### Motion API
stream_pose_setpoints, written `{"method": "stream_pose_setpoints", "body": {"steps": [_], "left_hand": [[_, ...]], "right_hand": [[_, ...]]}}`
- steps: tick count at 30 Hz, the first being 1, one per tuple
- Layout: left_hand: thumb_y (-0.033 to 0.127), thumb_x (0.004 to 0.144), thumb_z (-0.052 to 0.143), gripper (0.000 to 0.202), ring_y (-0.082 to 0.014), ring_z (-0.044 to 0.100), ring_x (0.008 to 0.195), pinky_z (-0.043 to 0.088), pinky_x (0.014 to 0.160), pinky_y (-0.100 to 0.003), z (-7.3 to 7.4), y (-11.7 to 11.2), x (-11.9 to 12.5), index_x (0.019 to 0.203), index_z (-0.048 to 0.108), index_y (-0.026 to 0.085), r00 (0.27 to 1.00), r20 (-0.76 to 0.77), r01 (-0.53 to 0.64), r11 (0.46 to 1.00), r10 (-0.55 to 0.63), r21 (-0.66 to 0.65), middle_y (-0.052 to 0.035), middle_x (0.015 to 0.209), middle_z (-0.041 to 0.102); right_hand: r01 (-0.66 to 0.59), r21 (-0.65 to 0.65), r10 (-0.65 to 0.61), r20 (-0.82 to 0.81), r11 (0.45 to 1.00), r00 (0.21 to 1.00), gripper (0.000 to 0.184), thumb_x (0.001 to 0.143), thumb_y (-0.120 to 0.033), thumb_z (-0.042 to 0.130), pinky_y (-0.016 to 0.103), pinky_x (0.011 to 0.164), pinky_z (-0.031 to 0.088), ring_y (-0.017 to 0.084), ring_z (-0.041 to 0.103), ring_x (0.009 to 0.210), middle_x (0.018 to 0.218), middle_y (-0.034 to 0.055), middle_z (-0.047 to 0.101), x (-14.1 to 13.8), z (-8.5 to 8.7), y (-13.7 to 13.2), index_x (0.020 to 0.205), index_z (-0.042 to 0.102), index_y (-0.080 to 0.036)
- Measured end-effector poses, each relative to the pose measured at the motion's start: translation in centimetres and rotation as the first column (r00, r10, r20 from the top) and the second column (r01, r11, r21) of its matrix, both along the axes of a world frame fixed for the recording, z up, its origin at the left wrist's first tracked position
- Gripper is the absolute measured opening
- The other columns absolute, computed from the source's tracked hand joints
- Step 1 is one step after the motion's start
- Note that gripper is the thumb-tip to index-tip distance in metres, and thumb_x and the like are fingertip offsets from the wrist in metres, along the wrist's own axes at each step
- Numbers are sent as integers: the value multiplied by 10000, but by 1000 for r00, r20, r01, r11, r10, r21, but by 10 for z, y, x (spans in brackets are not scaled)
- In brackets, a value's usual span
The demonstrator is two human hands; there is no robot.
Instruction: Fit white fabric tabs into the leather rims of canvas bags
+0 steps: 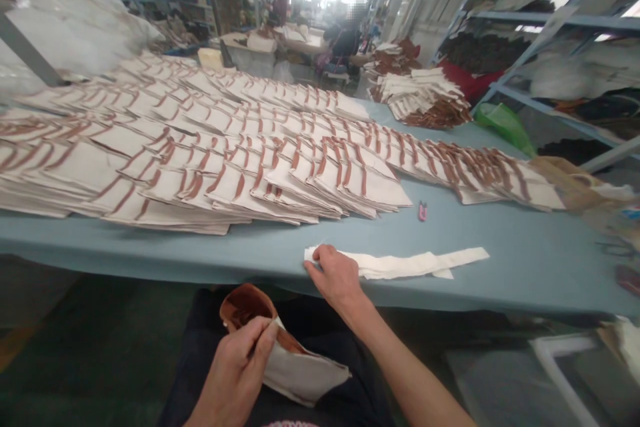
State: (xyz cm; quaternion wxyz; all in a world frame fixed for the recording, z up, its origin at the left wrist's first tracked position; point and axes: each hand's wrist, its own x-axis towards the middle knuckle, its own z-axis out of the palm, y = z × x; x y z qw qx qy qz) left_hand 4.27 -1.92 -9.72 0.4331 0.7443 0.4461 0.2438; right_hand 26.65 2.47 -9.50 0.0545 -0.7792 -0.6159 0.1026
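Observation:
My left hand [239, 363] is closed on a cream fabric piece with a brown leather loop [295, 363], held over my lap below the table edge. My right hand [333, 273] reaches onto the blue table [525, 253]. Its fingers are curled and pinch the left end of a stack of cream fabric strips [415, 263] that lies near the front edge. Rows of cream pieces with brown straps [240, 153] are fanned out across the table behind the strips.
A small pink object [423, 211] lies on the table just beyond the strips. Another pile of cream and brown pieces [425, 97] sits at the far end. Metal shelving [550, 53] stands at the right. People work in the background.

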Motion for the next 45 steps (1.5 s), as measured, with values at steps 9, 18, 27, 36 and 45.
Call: {"method": "stream_pose_setpoints", "body": {"steps": [9, 18, 27, 36, 45], "left_hand": [[358, 1042, 426, 403, -139, 567, 541, 387, 559, -236, -1, 6, 4, 713, 592, 196, 991, 31, -131, 976, 128, 174, 27, 612, 580], [384, 1021, 442, 445, -111, 512, 516, 340, 526, -223, -3, 6, 8, 626, 510, 193, 994, -15, -110, 989, 112, 102, 49, 574, 507], [422, 1032, 430, 462, -113, 494, 529, 336, 544, -233, -3, 7, 9, 635, 492, 195, 992, -19, -124, 987, 127, 97, 52, 587, 456], [448, 997, 491, 373, -135, 566, 510, 408, 548, -237, -5, 16, 3, 715, 557, 213, 954, -11, -297, 945, 301, 136, 53, 571, 558], [338, 1041, 435, 350, -223, 751, 741, 498, 657, -274, 21, 45, 49, 1260, 646, 166, 981, -191, 7, 992, 18, 129, -32, 752, 771]], "right_hand": [[-65, -115, 75, 87, 991, 993, 252, 1078, -208, 424, 308, 743, 472, 262, 745, 981, 1088, 176, 750, 0, 8, 7, 1086, 656, -110], [-179, -183, 192, 56, 967, 980, 217, 1050, -300, 555, 313, 820, 498, 272, 742, 1046, 1125, 165, 768, 5, 24, 10, 1129, 663, -130], [-155, -186, 167, 51, 970, 985, 236, 1074, -231, 489, 384, 872, 537, 241, 745, 948, 1044, 123, 775, 4, 15, 18, 1119, 683, -105], [-124, -29, 110, -293, 992, 950, 205, 993, -232, 505, 258, 658, 381, 172, 633, 747, 791, 28, 707, 34, 6, 13, 874, 665, -184], [-12, 83, 71, -754, 996, 653, 269, 979, -412, 464, 227, 521, 404, 119, 503, 532, 626, -59, 526, 55, -4, 0, 829, 546, -203]]}}
